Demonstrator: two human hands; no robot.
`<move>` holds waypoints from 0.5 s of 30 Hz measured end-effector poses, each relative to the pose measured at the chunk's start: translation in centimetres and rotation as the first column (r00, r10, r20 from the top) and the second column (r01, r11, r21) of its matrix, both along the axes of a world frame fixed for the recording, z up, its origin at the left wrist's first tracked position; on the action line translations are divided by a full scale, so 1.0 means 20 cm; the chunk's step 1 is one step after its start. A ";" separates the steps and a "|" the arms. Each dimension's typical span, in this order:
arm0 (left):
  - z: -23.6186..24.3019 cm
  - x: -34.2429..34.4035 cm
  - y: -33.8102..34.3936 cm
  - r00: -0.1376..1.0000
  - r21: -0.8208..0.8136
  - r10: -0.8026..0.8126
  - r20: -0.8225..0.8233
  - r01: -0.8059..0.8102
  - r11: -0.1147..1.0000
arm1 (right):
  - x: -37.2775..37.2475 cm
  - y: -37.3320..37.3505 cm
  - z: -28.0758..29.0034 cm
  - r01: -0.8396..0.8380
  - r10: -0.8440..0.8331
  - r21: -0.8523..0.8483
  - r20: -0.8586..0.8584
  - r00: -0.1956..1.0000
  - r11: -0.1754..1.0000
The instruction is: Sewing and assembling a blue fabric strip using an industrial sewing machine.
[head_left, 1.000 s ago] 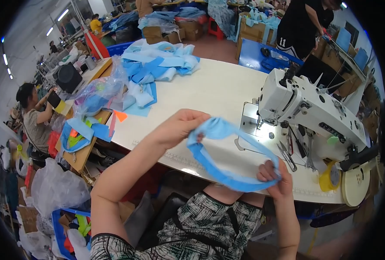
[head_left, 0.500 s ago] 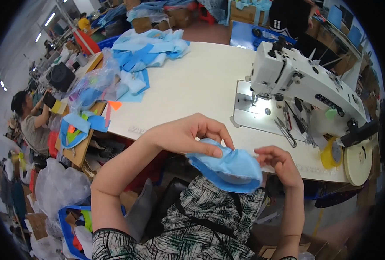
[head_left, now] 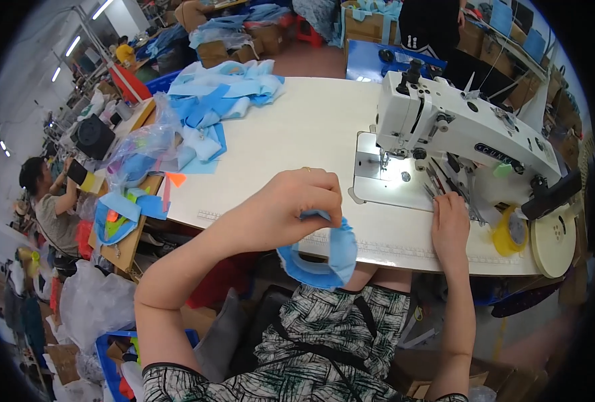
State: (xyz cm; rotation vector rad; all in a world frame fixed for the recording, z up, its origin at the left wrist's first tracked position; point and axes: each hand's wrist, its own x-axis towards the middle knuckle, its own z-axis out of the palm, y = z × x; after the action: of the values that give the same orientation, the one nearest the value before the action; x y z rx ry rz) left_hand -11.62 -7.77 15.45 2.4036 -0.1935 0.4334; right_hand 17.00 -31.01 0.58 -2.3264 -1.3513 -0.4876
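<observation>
A wide, off-white, smooth worktop (head_left: 297,134) spreads ahead of both hands, its near edge passing beneath the right forearm. On it, ahead of the right hand and reaching away to its right, stands a white metal sewing machine (head_left: 471,124) with a lit needle area. A loose heap of light-blue and mid-blue fabric pieces (head_left: 244,84) lies well ahead of the left hand and to its left, with a crumpled clear plastic bag (head_left: 140,151) nearer on that same side. The shiny rectangular metal plate (head_left: 378,167) under the needle sits between the two hands, farther off than either. The left hand (head_left: 303,204) pinches a light-blue fabric loop (head_left: 342,258) by its upper part, and the loop hangs below the fingers by the worktop's near edge. The right hand (head_left: 450,221) rests on the worktop with its fingertips at a cluster of slim metal hand tools (head_left: 435,179); whether it grips one I cannot tell. To its right are a round cream disc (head_left: 554,244) and, closer, a yellow tape roll (head_left: 502,240). A small bright-orange scrap (head_left: 175,179) lies well left of the left hand.
</observation>
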 end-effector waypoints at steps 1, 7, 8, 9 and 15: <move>-0.01 0.01 -0.02 0.996 0.018 0.002 0.087 -0.004 1.000 | 0.01 0.00 -0.01 0.032 -0.033 0.012 0.081 0.996 0.999; -0.06 -0.01 -0.05 0.967 0.090 -0.055 0.248 0.034 0.995 | -0.25 0.02 0.16 -0.077 0.308 0.362 -0.642 0.702 0.929; -0.06 0.00 -0.05 0.968 0.088 -0.061 0.243 0.040 0.995 | -0.32 0.02 0.20 -0.130 0.367 0.381 -0.657 0.659 0.915; -0.07 0.01 -0.06 0.964 0.079 -0.070 0.256 0.051 0.996 | -0.38 0.02 0.24 -0.204 0.426 0.405 -0.592 0.684 0.891; -0.11 0.04 -0.09 0.961 0.060 -0.077 0.264 0.063 0.996 | -0.50 0.05 0.34 -0.444 0.559 0.357 -0.357 0.748 0.822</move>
State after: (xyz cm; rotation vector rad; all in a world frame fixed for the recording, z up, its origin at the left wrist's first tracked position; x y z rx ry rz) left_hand -10.88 -9.52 13.33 2.3729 -0.4121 0.7271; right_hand 7.01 -29.95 7.39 -1.6210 -1.4970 0.0575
